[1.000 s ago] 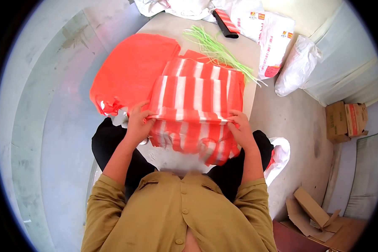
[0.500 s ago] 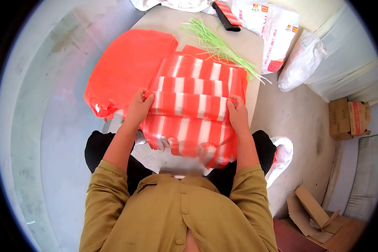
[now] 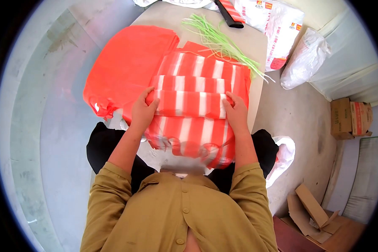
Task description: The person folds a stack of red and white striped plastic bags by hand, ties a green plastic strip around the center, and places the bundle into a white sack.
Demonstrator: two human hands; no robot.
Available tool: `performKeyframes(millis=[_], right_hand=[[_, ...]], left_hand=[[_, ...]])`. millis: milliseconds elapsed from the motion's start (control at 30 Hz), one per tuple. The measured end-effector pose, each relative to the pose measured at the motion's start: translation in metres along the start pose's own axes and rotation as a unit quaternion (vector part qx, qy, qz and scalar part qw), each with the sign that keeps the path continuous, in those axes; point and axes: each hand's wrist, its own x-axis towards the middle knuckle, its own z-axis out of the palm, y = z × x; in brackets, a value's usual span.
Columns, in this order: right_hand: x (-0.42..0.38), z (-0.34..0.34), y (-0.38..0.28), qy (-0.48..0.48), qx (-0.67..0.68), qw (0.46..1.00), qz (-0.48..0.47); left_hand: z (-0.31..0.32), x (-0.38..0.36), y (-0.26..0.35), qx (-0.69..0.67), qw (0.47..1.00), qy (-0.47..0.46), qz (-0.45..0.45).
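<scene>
A stack of red-and-white striped plastic bags (image 3: 197,130) lies in front of me, its near part hanging past the table's edge. Across the stack runs a folded band of striped plastic (image 3: 191,103). My left hand (image 3: 145,112) grips the band's left end, thumb and fingers closed on it. At the opposite end my right hand (image 3: 237,110) pinches the same band. To the left of the stack rests a pile of plain red plastic bags (image 3: 128,63), with crumpled near ends. Whatever lies beneath the folds is hidden.
Light green plastic strips (image 3: 216,40) lie on the table (image 3: 155,16) beyond the stack. A black-and-red roll-like object (image 3: 230,14) sits at the far edge. White printed sacks (image 3: 277,31) and a white bundle (image 3: 305,59) are behind. Cardboard boxes (image 3: 350,119) stand right.
Both hands have shifted slightly closer together on the folded band, and my left fingers are spread a little wider around its end. The view has tilted slightly.
</scene>
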Motion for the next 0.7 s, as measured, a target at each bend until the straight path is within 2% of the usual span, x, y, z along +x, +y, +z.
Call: performKeyframes(millis=[267, 333, 367, 433, 467, 533, 700], right_hand=[[-0.006, -0.003, -0.015, 0.029, -0.094, 0.995, 0.0], [-0.011, -0.009, -0.028, 0.025, -0.202, 0.968, -0.144], [-0.013, -0.012, -0.035, 0.023, -0.254, 0.943, -0.213], [-0.018, -0.011, -0.05, -0.087, -0.233, 0.934, -0.256], [-0.02, -0.01, -0.055, -0.141, -0.222, 0.925, -0.276], [-0.024, -0.002, -0.05, -0.146, -0.251, 0.913, -0.288], [-0.02, 0.006, -0.047, -0.146, -0.29, 0.897, -0.299]], left_hand=[[0.002, -0.002, 0.003, 0.152, 0.985, 0.038, 0.066], [0.001, -0.007, 0.011, 0.175, 0.982, 0.039, 0.05], [0.002, -0.01, 0.011, 0.24, 0.963, 0.053, 0.112], [0.004, -0.015, 0.011, 0.364, 0.898, 0.077, 0.233], [0.004, -0.018, 0.012, 0.372, 0.891, 0.025, 0.259], [0.005, -0.024, 0.015, 0.383, 0.867, -0.076, 0.309], [0.004, -0.026, 0.023, 0.402, 0.864, -0.1, 0.287]])
